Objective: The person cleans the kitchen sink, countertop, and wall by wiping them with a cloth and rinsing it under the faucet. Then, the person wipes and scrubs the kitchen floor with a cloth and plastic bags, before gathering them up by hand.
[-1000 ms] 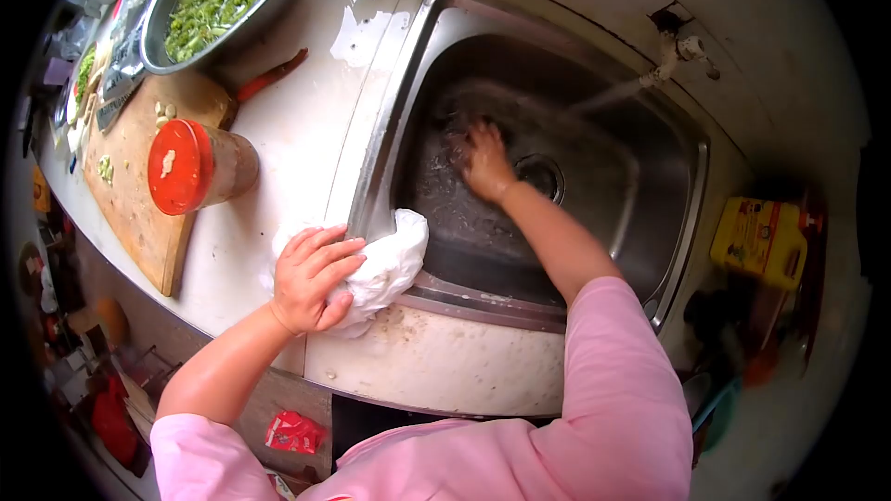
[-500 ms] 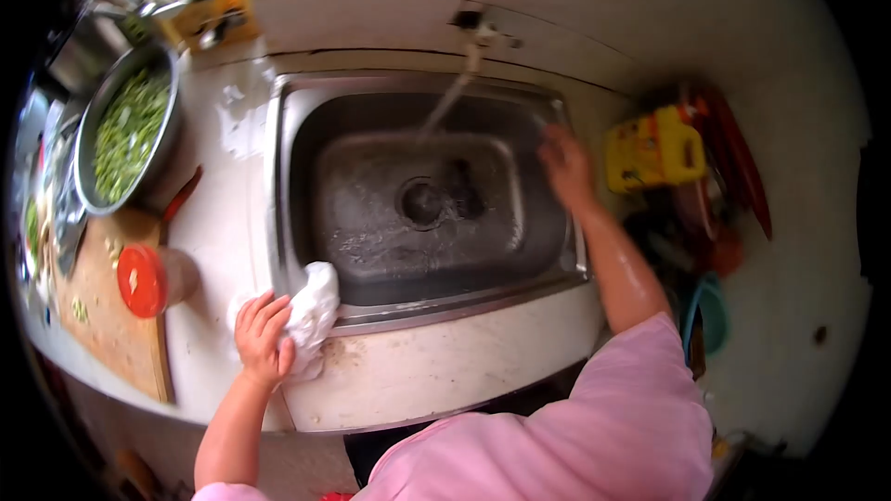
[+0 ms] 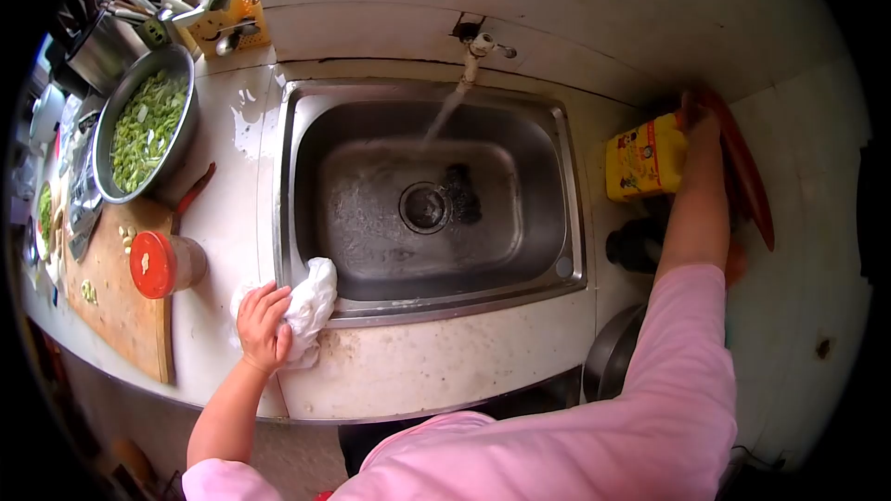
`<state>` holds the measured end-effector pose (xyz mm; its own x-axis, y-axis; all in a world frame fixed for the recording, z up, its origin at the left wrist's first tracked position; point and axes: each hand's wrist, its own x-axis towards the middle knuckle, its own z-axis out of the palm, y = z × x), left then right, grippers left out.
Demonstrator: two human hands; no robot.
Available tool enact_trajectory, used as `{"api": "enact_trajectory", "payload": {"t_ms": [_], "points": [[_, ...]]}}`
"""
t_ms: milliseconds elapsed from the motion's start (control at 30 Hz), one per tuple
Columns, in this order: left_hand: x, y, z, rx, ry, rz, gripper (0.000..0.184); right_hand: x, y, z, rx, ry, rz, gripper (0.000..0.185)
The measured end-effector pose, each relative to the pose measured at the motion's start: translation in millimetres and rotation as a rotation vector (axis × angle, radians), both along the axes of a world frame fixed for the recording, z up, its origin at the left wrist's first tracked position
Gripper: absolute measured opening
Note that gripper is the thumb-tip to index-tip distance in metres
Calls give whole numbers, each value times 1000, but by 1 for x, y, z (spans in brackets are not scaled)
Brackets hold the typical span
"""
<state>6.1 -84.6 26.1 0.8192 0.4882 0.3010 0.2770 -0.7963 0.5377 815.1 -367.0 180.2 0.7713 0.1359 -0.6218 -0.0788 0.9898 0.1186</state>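
Note:
My left hand (image 3: 262,323) rests on a crumpled white plastic bag (image 3: 314,301) at the front left corner of the steel sink (image 3: 445,311), its fingers spread. My right arm reaches to the far right, and my right hand (image 3: 701,121) is at the top of a yellow jug (image 3: 639,162), beside a long red object (image 3: 750,176). The fingers of that hand are dark and mostly hidden. Water runs from the tap (image 3: 478,48) into the sink.
Left of the sink are a metal bowl of chopped greens (image 3: 148,134), a red-handled knife (image 3: 197,187), a cutting board (image 3: 125,325) and a red-lidded jar (image 3: 167,264). A utensil basket (image 3: 227,28) stands behind. A dark pan (image 3: 608,353) is at the right.
My right hand has left the sink basin and moved right to the yellow jug. My left hand stays on the white bag. The view has turned toward the right.

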Motion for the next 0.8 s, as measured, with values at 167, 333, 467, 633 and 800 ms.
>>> {"api": "enact_trajectory", "payload": {"t_ms": [167,333,467,633,800], "points": [[-1,1,2,6,12,-3,34,-76,35,4,-761,-392,11,34],[0,1,1,12,32,-2,34,-66,30,-22,-1460,-525,234,37],[1,2,2,14,31,-5,33,-69,34,-20,-1684,-558,212,35],[0,2,5,14,10,-2,32,-143,63,8,-1601,-513,25,30],[-3,1,2,24,-23,6,29,-223,106,-18,-1846,-699,51,32]]}}
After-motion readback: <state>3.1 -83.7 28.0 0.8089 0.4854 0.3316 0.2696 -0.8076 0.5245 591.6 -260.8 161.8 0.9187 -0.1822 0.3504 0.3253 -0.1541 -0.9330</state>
